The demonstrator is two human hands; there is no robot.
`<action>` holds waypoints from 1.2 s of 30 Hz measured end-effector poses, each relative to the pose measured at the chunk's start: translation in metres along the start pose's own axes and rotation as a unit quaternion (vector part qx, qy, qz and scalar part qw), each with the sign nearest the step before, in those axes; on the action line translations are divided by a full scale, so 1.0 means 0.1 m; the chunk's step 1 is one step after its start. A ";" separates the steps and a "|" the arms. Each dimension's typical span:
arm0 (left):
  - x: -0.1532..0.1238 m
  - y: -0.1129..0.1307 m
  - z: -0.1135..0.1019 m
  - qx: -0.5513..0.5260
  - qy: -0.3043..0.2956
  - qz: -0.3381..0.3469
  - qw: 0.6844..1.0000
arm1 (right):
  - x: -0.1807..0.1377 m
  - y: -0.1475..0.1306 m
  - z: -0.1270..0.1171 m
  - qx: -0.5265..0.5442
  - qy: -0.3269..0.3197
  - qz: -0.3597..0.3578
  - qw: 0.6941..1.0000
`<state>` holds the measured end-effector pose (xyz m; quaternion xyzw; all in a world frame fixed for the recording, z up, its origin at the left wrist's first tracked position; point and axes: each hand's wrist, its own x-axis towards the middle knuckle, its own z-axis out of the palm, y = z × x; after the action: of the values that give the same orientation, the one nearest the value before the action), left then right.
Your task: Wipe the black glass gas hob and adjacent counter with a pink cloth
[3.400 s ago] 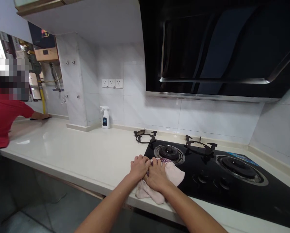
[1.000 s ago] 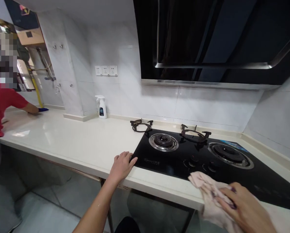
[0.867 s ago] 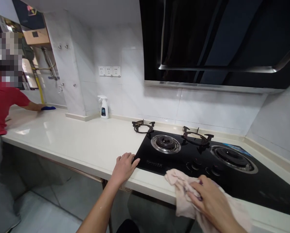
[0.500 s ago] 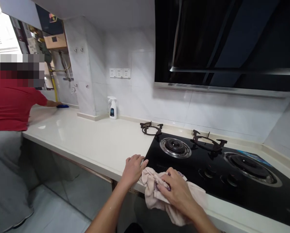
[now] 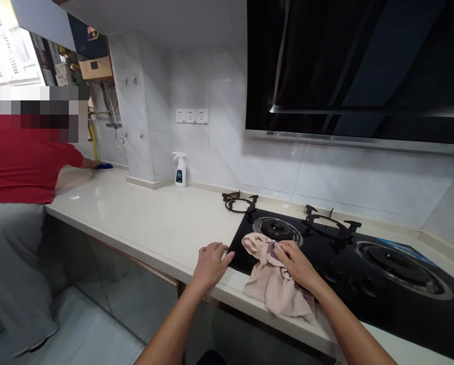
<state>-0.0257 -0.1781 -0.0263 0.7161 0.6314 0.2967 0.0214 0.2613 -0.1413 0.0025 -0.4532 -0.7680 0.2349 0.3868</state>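
My right hand [image 5: 293, 261] grips a crumpled pale pink cloth [image 5: 276, 291], which lies over the front left part of the black gas cooktop [image 5: 394, 319]. The cloth's lower end drapes onto the counter's front edge. At the cooktop's front left corner, my left hand [image 5: 212, 263] rests on the pale countertop [image 5: 154, 223] with its thumb apart from its fingers. Just beyond the cloth is the left burner [image 5: 278, 229]; the right burner [image 5: 404, 266] lies farther off.
Two dark pan supports, one on the left [image 5: 240, 203] and one on the right [image 5: 331, 225], sit behind the burners. A white spray bottle [image 5: 180, 170] stands by the wall. A black range hood [image 5: 348, 66] overhangs the cooktop. Far left, a person in red [image 5: 21, 162] holds a blue cloth [image 5: 104, 166].
My right hand has slid the cloth forward and a little right, from the front edge up onto the cooktop. The left hand stays in place. The view has shifted slightly.
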 end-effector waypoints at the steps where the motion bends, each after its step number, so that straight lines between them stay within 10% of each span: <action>1: 0.00 0.00 0.00 0.001 -0.001 -0.001 1.000 | 0.02 0.07 -0.01 -0.008 0.016 0.004 1.000; 6: 0.01 0.00 -0.01 0.003 -0.005 -0.002 1.000 | -0.02 0.19 -0.09 -0.042 0.008 -0.002 0.999; 14: 0.00 0.01 0.02 0.025 -0.002 -0.001 1.000 | -0.02 0.05 -0.22 -0.105 -0.187 -0.101 0.972; 24: 0.01 -0.03 0.09 0.029 0.003 -0.002 1.000 | 0.05 0.40 -0.19 -0.042 -0.085 -0.126 0.987; 36: 0.19 1.06 0.20 -0.021 -0.120 0.144 0.982 | -0.01 0.48 -0.55 0.060 -0.233 0.013 0.971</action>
<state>0.0783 -0.1753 0.0072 0.8294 0.5081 0.2218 0.0691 0.3305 -0.1185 0.0004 -0.3720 -0.8153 0.3849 0.2208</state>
